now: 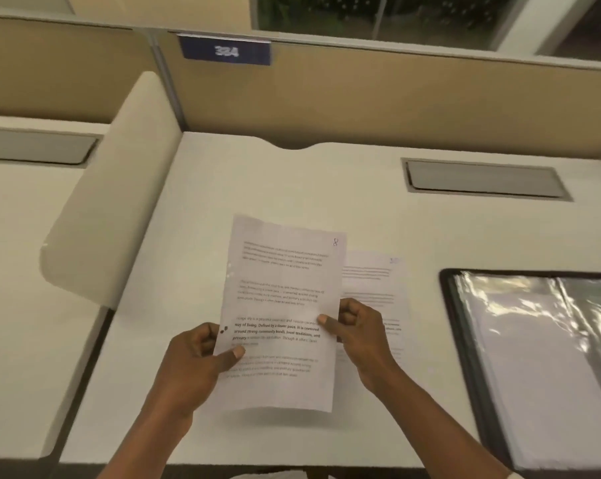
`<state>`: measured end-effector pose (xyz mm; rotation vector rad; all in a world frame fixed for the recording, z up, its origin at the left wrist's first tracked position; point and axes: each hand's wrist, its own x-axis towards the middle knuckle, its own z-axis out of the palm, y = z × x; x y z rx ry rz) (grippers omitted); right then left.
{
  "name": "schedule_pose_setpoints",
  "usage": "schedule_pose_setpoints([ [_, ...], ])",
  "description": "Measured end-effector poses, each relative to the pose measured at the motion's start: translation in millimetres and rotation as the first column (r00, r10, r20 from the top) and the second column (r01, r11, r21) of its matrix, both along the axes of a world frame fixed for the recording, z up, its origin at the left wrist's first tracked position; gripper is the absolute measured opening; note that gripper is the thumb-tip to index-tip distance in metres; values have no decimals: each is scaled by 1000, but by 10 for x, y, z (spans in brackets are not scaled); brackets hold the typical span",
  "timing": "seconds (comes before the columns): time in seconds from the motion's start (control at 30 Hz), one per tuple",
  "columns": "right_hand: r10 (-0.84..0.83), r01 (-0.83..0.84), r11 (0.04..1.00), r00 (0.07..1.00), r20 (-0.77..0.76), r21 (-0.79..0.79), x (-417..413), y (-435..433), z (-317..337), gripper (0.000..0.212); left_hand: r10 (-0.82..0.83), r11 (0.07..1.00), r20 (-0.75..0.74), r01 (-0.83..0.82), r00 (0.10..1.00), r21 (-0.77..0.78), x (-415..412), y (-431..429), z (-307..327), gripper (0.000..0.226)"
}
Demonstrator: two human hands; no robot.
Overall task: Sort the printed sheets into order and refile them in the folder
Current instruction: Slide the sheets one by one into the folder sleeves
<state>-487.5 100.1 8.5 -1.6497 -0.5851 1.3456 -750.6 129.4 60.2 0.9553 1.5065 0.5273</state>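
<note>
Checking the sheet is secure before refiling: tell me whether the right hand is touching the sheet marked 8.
Touching. The head view shows the right hand pinching the sheet marked 8 at its right edge, thumb on the printed face.

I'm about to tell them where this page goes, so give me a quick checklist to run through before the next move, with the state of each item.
1. Both hands grip the held sheet: ok, left hand on its left edge, right hand on its right edge.
2. Page number readable: ok, a handwritten 8 in the top right corner.
3. Sheet clear of the desk: ok, its shadow falls below it.
4. Number on the sheet lying on the desk: cannot tell, too blurred.
5. Folder open and ready: ok, its plastic sleeves face up to the right.
6. All pages accounted for: cannot tell.
</note>
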Motion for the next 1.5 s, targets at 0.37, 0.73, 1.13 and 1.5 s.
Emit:
schedule_pose_setpoints([
  [0.37, -149, 151, 988, 988, 39, -29, 1289, -1322, 16, 21, -242, 969, -101, 246, 965, 30, 1400, -476, -194, 12],
  [0.73, -249, 248, 967, 969, -2, -56, 2432, -2293, -24, 27, -329, 940, -180, 340, 927, 29, 2733, -1296, -269, 9],
  [1.13, -218, 214, 975, 974, -60, -64, 3267, -2394, -71, 31, -361, 913, -263, 396, 895, 96, 3521, -1259, -115, 8],
  [1.5, -313, 310, 949, 948, -63, -47, 3872, -2019, 102, 34, -459, 852, -248, 502, 853, 150, 4292, -692, -169, 9],
])
